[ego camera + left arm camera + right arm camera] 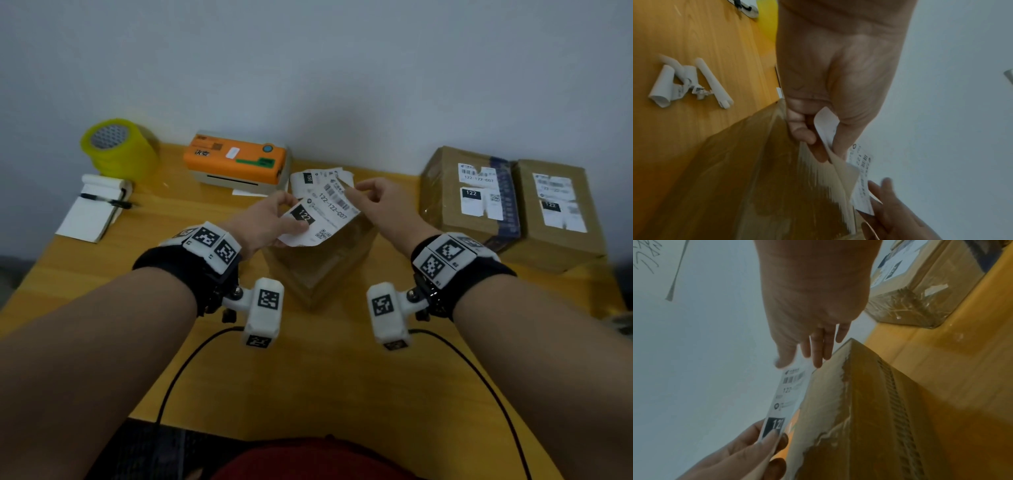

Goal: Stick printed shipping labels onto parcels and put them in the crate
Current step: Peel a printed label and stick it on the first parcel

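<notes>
A white shipping label (329, 209) printed "122" is held in the air just above a plain brown cardboard parcel (318, 260) at the table's middle. My left hand (291, 219) pinches its near end, thumb on the black "122" block. My right hand (349, 188) pinches the far end by the barcode with nearly straight fingers. In the left wrist view a beige sheet (842, 175) hangs from the label (861, 183) over the parcel (735, 178). The right wrist view shows the label (791, 394) beside the parcel's top edge (869, 418). No crate is in view.
Two labelled parcels (472, 195) (558, 212) stand at the right. An orange label printer (236, 161) sits at the back with loose labels (315, 178) beside it. Yellow tape rolls (120, 147) and a notepad with pen (96, 209) lie left. Curled paper scraps (690, 81) lie on the table.
</notes>
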